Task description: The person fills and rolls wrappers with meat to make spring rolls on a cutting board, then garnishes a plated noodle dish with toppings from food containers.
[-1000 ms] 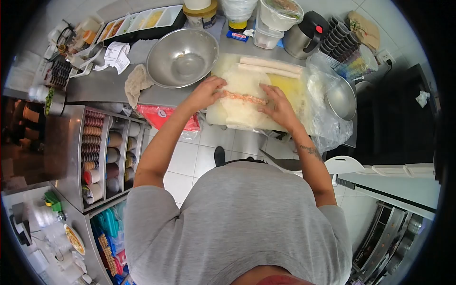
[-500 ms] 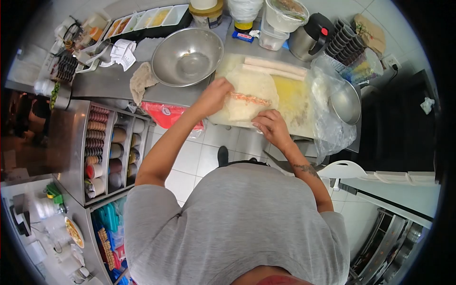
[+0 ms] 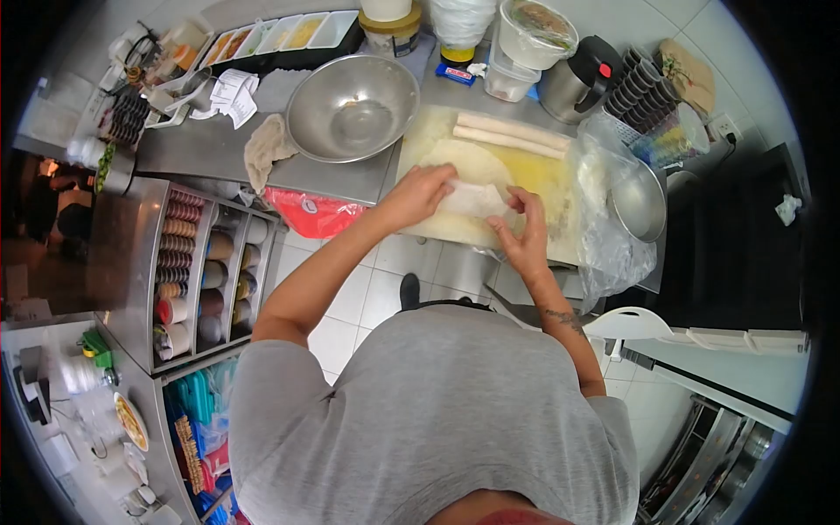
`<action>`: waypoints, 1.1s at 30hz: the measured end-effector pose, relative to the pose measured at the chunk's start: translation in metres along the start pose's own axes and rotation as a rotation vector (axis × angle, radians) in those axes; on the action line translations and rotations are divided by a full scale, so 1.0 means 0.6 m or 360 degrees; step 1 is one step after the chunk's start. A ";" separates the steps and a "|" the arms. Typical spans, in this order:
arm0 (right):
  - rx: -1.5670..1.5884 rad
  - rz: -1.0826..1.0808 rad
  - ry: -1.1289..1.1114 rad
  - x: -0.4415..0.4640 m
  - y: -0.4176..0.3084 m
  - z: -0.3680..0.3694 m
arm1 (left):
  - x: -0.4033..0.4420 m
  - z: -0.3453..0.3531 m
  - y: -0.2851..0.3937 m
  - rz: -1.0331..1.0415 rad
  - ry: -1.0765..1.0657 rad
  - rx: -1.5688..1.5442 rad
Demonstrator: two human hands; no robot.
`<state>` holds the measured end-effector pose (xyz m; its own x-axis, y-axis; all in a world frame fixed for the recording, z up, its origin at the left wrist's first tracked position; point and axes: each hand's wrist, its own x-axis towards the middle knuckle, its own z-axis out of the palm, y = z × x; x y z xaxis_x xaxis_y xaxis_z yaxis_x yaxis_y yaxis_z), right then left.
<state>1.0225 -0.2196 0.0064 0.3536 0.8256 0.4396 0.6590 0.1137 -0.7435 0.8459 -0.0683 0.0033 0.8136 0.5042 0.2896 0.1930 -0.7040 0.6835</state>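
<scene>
A thin, pale round of flatbread (image 3: 470, 161) lies on the yellowish cutting board (image 3: 549, 201). Its near side is folded over in a pale flap, which hides the filling. My left hand (image 3: 423, 194) pinches the left end of this fold with fingers close together. At the other end, my right hand (image 3: 525, 233) curls round the fold, thumb on the near side and fingers on the far side. Behind the flatbread, two long pale rolls (image 3: 510, 136) lie side by side near the board's back edge.
Left of the board stand a large steel bowl (image 3: 353, 109) and a crumpled cloth (image 3: 265, 150). A clear plastic bag (image 3: 604, 219) and a smaller metal bowl (image 3: 637, 201) are at the right. A steel jug (image 3: 575, 80) and tubs line the back; a red packet (image 3: 313, 213) hangs at the front edge.
The flatbread's near edge has been folded away from me over the reddish filling, now hidden. My left hand has shifted right and nearer; my right hand has moved to the fold's right end.
</scene>
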 end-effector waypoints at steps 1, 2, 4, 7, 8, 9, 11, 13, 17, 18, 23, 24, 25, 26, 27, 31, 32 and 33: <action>-0.0075 -0.0154 -0.0106 -0.005 0.002 0.002 | 0.016 0.002 -0.013 -0.0003 -0.0004 -0.0010; -0.0153 -0.0311 -0.0210 -0.014 0.007 0.004 | 0.031 0.007 -0.029 -0.0001 -0.0008 -0.0020; -0.0333 -0.0521 -0.0382 -0.017 0.007 0.015 | 0.049 0.017 -0.054 0.0011 -0.0009 -0.0004; -0.0575 -0.0580 -0.0514 -0.017 0.003 0.048 | 0.053 0.037 -0.074 0.0037 0.0086 0.0159; -0.0619 -0.0545 -0.0504 -0.020 0.014 0.058 | 0.051 0.045 -0.077 0.0046 0.0183 0.0275; -0.0661 -0.0511 -0.0497 -0.020 0.019 0.064 | 0.047 0.048 -0.077 0.0055 0.0282 0.0391; -0.0654 -0.0452 -0.0560 -0.016 0.021 0.063 | 0.027 0.032 -0.050 0.0129 0.0259 0.0492; -0.0631 -0.0419 -0.0605 -0.013 0.025 0.061 | -0.006 0.030 -0.032 0.0222 0.0186 0.0555; -0.0522 -0.0355 -0.0668 -0.009 0.021 0.055 | -0.039 0.025 -0.012 0.0163 -0.0047 0.0584; -0.0493 -0.0320 -0.0685 -0.009 0.020 0.054 | -0.038 0.022 -0.009 0.0082 -0.0108 0.0579; -0.0575 -0.0404 -0.0558 -0.006 0.019 0.073 | 0.045 0.058 -0.054 0.0224 0.0007 0.0396; -0.0592 -0.0409 -0.0542 -0.008 0.019 0.073 | 0.054 0.066 -0.069 0.0202 0.0020 0.0413; -0.0563 -0.0411 -0.0571 -0.009 0.018 0.068 | 0.061 0.065 -0.083 0.0093 0.0113 0.0538; -0.0537 -0.0413 -0.0590 -0.006 0.018 0.062 | 0.067 0.056 -0.099 -0.0008 0.0206 0.0667; -0.0507 -0.0407 -0.0609 -0.007 0.016 0.057 | 0.066 0.043 -0.097 -0.0111 0.0291 0.0793; -0.0461 -0.0368 -0.0543 -0.003 0.019 0.061 | 0.033 0.040 -0.062 0.0169 0.0087 0.0268; -0.0482 -0.0355 -0.0518 -0.003 0.026 0.066 | 0.020 0.039 -0.055 0.0193 0.0002 0.0284; -0.0505 -0.0345 -0.0494 -0.002 0.029 0.068 | 0.007 0.036 -0.049 0.0218 -0.0078 0.0298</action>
<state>1.0064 -0.1961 -0.0274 0.0033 0.9327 0.3606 0.8823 0.1670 -0.4400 0.8554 -0.0561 -0.0300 0.8640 0.3759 0.3350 0.1738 -0.8470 0.5023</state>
